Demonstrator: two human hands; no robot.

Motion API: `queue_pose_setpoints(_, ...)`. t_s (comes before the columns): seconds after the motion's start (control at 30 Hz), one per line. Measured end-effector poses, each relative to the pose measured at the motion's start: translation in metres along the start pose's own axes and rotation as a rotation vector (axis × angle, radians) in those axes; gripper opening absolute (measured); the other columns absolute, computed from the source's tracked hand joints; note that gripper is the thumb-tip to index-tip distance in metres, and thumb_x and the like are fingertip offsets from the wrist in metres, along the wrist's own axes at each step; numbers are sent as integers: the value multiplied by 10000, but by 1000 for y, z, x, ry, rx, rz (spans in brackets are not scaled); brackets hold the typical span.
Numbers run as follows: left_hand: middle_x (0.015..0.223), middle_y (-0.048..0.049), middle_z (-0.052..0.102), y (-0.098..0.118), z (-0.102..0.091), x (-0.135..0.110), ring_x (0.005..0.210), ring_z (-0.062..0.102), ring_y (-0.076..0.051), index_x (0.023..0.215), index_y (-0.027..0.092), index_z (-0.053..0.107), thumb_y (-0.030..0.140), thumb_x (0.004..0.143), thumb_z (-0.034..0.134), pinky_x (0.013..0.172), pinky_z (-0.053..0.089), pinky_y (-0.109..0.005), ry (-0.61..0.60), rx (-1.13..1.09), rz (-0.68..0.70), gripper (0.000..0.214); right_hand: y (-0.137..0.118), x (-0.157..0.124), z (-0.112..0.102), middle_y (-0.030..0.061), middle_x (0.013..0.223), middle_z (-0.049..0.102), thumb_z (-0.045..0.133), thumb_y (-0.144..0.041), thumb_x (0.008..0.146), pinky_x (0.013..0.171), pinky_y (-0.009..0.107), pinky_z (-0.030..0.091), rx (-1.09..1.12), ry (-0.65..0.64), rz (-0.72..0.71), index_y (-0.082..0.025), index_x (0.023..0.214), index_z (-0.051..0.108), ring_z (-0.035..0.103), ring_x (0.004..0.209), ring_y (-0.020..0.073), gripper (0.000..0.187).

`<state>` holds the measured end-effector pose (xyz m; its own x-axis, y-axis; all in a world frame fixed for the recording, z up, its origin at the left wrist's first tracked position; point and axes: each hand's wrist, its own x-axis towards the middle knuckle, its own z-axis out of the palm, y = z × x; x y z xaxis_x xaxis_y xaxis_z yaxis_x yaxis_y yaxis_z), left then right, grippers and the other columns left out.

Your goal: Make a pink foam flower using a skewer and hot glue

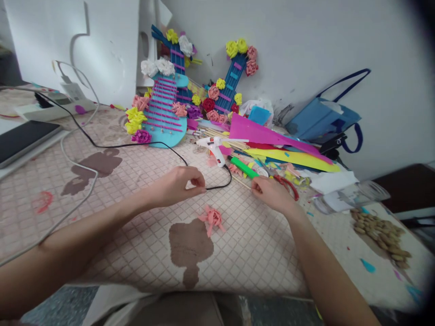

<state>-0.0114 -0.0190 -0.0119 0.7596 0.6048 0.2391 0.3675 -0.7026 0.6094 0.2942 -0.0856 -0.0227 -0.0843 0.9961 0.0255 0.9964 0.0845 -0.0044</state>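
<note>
My left hand (185, 183) is closed, its thumb and fingertips together on the black cord (220, 185) of a white hot glue gun (215, 147), which lies just beyond. My right hand (272, 192) has its fingers curled in at the near end of a bright green cutter-like tool (244, 167). A thin stick also points toward those fingers, and what they hold is hidden. Red-handled scissors (287, 185) lie beside this hand. Between my forearms, a pink paper flower (214, 217) rests on the table.
Behind stand a light-blue paper instrument (163, 111) and dark-blue ones (233, 77) trimmed with paper roses. Coloured sheets (268, 140) and scraps lie at the right, near a clear plastic cup (353, 197) and peanuts (380, 235). A white cable (79, 167) crosses the left side.
</note>
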Motion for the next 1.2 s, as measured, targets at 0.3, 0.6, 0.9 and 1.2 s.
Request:
queue_pose_setpoints(0.3,783,16,644,22,11,-22,675,586,-120,807,188,639,314,749,680,570,383,-216,-329,22,-41,144,-2,-24,-32,0,668,623,476,-187,800,559,267,408,297,-59,-109,-229,753,545,576,614,153,94)
queue_pose_setpoints(0.6,729,18,615,21,26,-43,629,539,-112,800,192,616,330,887,546,562,372,-231,-241,35,-118,178,-35,-44,-16,41,1001,675,441,-241,929,779,326,496,436,64,-214,-264,1077,571,634,887,190,199)
queue_pose_setpoints(0.9,1079,-47,569,36,44,-68,1024,516,-221,1089,211,531,166,771,684,877,451,-362,86,106,17,355,-85,-98,0,58,989,628,432,-206,948,752,312,524,519,163,-268,-284,1130,563,610,900,181,238)
queue_pose_setpoints(1.2,1007,-49,607,45,56,-72,934,515,-211,1006,187,579,182,903,527,793,427,-369,115,308,229,116,-105,-108,25,78,961,604,454,-182,936,727,323,513,431,257,-266,-191,1013,584,581,868,186,151)
